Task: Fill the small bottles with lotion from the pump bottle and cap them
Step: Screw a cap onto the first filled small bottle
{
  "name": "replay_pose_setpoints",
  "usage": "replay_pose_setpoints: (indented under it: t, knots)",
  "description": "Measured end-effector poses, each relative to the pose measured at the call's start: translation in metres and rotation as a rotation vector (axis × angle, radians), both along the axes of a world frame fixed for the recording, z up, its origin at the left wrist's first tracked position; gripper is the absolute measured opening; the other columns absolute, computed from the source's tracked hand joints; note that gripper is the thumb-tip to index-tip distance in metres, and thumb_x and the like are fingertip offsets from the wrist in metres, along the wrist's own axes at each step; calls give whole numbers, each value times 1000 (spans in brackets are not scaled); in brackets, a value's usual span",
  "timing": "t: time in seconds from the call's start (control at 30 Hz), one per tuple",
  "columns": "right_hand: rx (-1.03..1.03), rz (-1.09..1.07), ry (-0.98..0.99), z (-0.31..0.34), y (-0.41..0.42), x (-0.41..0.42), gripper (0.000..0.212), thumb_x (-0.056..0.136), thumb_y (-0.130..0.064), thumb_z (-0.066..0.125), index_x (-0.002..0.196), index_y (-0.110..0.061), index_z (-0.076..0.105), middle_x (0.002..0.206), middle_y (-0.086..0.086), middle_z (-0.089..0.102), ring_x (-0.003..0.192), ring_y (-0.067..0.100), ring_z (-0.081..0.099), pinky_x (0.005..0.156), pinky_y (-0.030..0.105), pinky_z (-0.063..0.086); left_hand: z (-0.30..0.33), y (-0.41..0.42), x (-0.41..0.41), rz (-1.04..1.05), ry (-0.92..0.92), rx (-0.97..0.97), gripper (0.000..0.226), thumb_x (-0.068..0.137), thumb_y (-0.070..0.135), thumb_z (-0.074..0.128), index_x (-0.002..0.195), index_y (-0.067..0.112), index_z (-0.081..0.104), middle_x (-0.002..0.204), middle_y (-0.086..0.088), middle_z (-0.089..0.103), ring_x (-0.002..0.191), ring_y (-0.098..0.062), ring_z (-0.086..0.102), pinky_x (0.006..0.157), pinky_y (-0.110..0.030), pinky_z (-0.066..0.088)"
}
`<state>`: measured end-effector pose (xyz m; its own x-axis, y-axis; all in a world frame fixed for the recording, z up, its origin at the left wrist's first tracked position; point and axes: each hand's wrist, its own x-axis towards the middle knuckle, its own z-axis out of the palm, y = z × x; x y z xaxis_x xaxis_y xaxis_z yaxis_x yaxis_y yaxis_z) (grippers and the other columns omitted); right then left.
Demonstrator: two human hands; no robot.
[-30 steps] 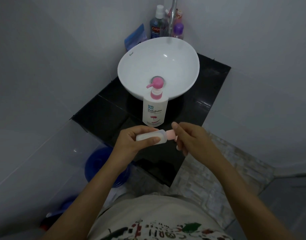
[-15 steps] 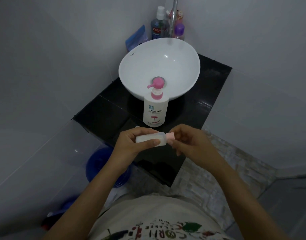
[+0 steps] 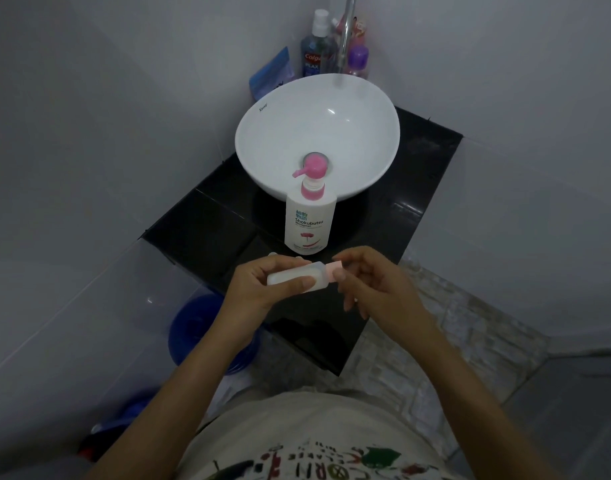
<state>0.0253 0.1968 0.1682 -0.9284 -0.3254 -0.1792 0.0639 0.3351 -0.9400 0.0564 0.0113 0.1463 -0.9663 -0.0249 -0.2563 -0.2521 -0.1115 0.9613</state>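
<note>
A small translucent white bottle [image 3: 294, 276] lies sideways in my left hand [image 3: 259, 289], which is wrapped around its body. Its pale pink cap [image 3: 332, 270] points right, pinched between the thumb and fingers of my right hand [image 3: 373, 285]. Both hands hover over the near edge of the black counter [image 3: 210, 230]. Just beyond them the white pump bottle [image 3: 309, 223] with a pink pump head stands upright on the counter, in front of the basin. Another small white object [image 3: 272, 254] peeks out behind my left fingers; I cannot tell what it is.
A white round basin [image 3: 366, 140] sits on the counter under a chrome tap [image 3: 345, 36]. Behind it stand a mouthwash bottle [image 3: 314, 50], a purple-capped bottle [image 3: 357, 62] and a blue packet [image 3: 271, 76]. A blue bucket [image 3: 200, 327] sits on the floor at lower left.
My right fingers have shifted around the pink cap, covering more of it. The bottle stays in my left hand at about the same spot.
</note>
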Motion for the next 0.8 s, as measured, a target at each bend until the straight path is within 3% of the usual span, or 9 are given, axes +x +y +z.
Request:
replay_pose_setpoints:
  t: [0.1, 0.23, 0.37, 0.43, 0.53, 0.6, 0.8]
  knots:
    - [-20, 25, 1, -3, 2, 1, 15, 87, -18, 60, 99, -9, 64, 73, 1, 66, 53, 11, 59, 45, 12, 41, -4, -1, 0, -19, -17, 2, 29, 58, 29, 75, 87, 29, 74, 102, 7, 70, 98, -6, 65, 74, -22, 55]
    - [-44, -83, -127, -11, -1, 4, 14, 89, -19, 59, 97, -8, 63, 67, 1, 63, 46, 6, 54, 41, 13, 39, -9, 5, 2, -35, 8, -29, 27, 58, 27, 75, 85, 30, 73, 93, 17, 72, 94, -2, 66, 76, -21, 57]
    - [-26, -144, -139, -21, 0, 7, 11, 88, -18, 61, 95, -10, 65, 69, 3, 65, 46, 5, 54, 41, 12, 39, -20, 11, 5, -49, 15, -55, 27, 67, 12, 77, 92, 19, 71, 92, 10, 73, 92, -4, 67, 70, -16, 54]
    - [42, -131, -73, -24, 0, 7, 10, 87, -19, 62, 95, -13, 65, 77, 3, 66, 55, 6, 58, 47, 12, 42, -28, 9, 2, -90, 13, -112, 30, 67, 11, 79, 94, 22, 70, 97, 7, 71, 95, -4, 66, 73, -18, 54]
    - [306, -60, 199, -31, 4, -3, 12, 88, -22, 61, 99, -17, 62, 92, -3, 63, 73, 7, 59, 63, 18, 49, -43, -2, -8, -130, 42, -392, 40, 62, 29, 82, 98, 33, 67, 105, 14, 65, 100, -1, 59, 86, -22, 48]
    - [430, -11, 337, -40, 5, -15, 16, 89, -21, 60, 104, -14, 61, 99, -1, 61, 77, 10, 58, 70, 23, 50, -53, -11, -17, -110, 122, -638, 45, 61, 43, 80, 102, 34, 66, 102, 17, 61, 100, -4, 52, 85, -25, 40]
    - [722, 210, 404, -79, -9, -52, 24, 92, -18, 53, 113, -9, 57, 109, 9, 57, 89, 24, 59, 76, 32, 48, -72, -20, -51, -151, 274, -1164, 54, 67, 50, 75, 116, 29, 62, 113, 9, 64, 110, -15, 45, 87, -29, 22]
